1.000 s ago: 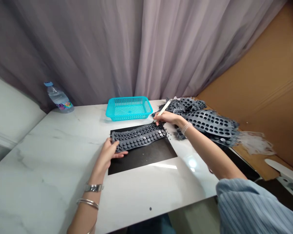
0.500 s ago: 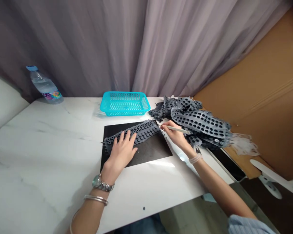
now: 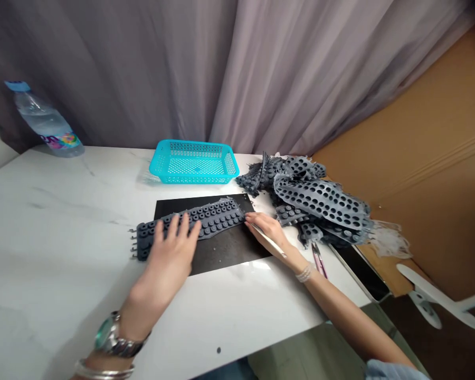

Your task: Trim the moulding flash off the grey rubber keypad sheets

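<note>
A dark grey rubber strip (image 3: 217, 216) with rows of round studs lies slanted across a black mat (image 3: 229, 250). Its left end, with small tabs, sticks out past the mat. My left hand (image 3: 168, 258), slightly blurred, rests over the left half of the strip with fingers spread. At the strip's right end is my right hand (image 3: 267, 232), its fingers closed around a slim white pen-like tool (image 3: 275, 247). The tool's tip is hidden by the fingers, and its back end points toward my wrist. Tiny crumbs dot the mat.
A heap of grey studded and perforated rubber sheets (image 3: 320, 200) lies on the right. Pink-handled snips (image 3: 319, 259) lie beside it, near a dark phone-like slab (image 3: 360, 272). A turquoise basket (image 3: 193, 178) stands at the back; a water bottle (image 3: 49, 124) is far left.
The strip has slid left, so its tabbed end now overhangs the mat. My right hand has come nearer and lower, with the tool tilted more steeply. My left hand has shifted left; the view moved slightly.
</note>
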Action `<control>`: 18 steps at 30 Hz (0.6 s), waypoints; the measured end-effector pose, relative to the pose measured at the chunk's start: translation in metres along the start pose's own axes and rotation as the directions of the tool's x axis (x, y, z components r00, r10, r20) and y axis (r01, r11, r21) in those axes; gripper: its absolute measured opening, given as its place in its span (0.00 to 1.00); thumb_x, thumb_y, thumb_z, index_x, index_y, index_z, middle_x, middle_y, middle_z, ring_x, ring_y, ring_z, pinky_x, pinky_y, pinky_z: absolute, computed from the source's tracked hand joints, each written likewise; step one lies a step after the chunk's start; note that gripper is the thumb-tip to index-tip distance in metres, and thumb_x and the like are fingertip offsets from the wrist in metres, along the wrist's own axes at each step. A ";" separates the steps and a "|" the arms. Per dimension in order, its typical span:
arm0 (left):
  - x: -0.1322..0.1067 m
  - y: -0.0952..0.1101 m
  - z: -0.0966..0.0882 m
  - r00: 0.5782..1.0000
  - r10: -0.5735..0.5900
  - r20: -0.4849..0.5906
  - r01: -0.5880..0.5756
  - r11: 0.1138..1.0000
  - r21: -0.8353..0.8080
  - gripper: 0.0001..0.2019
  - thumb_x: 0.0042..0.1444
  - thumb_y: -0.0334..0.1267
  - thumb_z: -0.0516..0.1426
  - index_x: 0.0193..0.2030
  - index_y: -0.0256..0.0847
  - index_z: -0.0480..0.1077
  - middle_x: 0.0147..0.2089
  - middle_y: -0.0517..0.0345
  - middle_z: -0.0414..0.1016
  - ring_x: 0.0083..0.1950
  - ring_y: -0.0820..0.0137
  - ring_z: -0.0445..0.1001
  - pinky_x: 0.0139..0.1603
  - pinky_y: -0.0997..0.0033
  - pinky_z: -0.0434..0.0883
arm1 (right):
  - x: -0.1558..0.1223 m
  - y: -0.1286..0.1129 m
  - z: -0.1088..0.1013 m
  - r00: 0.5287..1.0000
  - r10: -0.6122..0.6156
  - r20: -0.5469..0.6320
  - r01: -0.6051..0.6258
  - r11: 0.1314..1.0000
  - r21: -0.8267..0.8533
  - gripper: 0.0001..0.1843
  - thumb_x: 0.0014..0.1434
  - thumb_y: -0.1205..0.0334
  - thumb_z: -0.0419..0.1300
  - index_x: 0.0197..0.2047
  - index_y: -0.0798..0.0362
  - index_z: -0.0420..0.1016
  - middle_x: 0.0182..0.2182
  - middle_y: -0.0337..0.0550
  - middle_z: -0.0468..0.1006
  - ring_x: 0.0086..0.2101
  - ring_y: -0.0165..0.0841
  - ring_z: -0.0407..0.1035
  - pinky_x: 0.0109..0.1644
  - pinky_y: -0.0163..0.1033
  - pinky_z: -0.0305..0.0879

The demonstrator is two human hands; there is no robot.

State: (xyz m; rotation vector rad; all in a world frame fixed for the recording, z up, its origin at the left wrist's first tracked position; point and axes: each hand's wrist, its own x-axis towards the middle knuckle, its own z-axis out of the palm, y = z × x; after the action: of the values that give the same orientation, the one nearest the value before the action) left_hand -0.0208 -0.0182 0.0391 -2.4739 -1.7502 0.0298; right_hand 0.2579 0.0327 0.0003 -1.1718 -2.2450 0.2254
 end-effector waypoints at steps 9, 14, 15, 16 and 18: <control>0.058 0.067 0.030 0.958 0.224 -0.178 -0.258 0.946 -0.197 0.25 0.66 0.38 0.45 0.68 0.33 0.58 0.71 0.42 0.57 0.71 0.57 0.57 0.71 0.48 0.52 | 0.006 0.017 0.013 0.988 -0.130 0.077 0.139 0.983 -0.117 0.18 0.71 0.56 0.46 0.48 0.50 0.77 0.48 0.52 0.80 0.48 0.42 0.73 0.53 0.51 0.73; 0.054 0.063 0.035 0.952 0.236 -0.196 -0.275 0.940 -0.203 0.25 0.68 0.39 0.43 0.69 0.32 0.57 0.72 0.42 0.55 0.71 0.57 0.56 0.71 0.49 0.50 | 0.006 0.018 0.016 0.985 -0.160 0.065 0.169 0.972 -0.161 0.15 0.70 0.60 0.49 0.49 0.51 0.76 0.49 0.51 0.79 0.51 0.42 0.72 0.54 0.50 0.73; 0.053 0.063 0.035 0.952 0.237 -0.194 -0.275 0.940 -0.202 0.26 0.68 0.39 0.42 0.69 0.31 0.57 0.72 0.42 0.54 0.71 0.56 0.55 0.71 0.48 0.50 | 0.006 0.018 0.016 0.984 -0.162 0.072 0.172 0.972 -0.161 0.14 0.70 0.61 0.49 0.50 0.51 0.75 0.50 0.51 0.79 0.51 0.42 0.72 0.55 0.51 0.72; 0.053 0.063 0.035 0.952 0.237 -0.192 -0.275 0.940 -0.201 0.26 0.68 0.39 0.42 0.69 0.31 0.56 0.72 0.42 0.54 0.72 0.56 0.55 0.71 0.48 0.50 | 0.006 0.017 0.016 0.983 -0.164 0.084 0.175 0.972 -0.159 0.14 0.70 0.62 0.49 0.50 0.51 0.75 0.51 0.52 0.78 0.52 0.42 0.71 0.55 0.51 0.72; 0.053 0.063 0.035 0.952 0.237 -0.191 -0.274 0.941 -0.200 0.26 0.68 0.39 0.42 0.69 0.31 0.56 0.73 0.43 0.53 0.72 0.56 0.54 0.71 0.48 0.50 | 0.007 0.017 0.013 0.977 -0.173 0.122 0.191 0.969 -0.157 0.14 0.70 0.63 0.50 0.51 0.51 0.74 0.53 0.52 0.77 0.54 0.43 0.70 0.57 0.52 0.71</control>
State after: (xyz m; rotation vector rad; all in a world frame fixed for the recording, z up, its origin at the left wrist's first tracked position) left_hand 0.0532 0.0133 0.0005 -2.7566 -1.4256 -0.3601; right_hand 0.2588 0.0503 -0.0142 -1.0502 -2.4902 0.0260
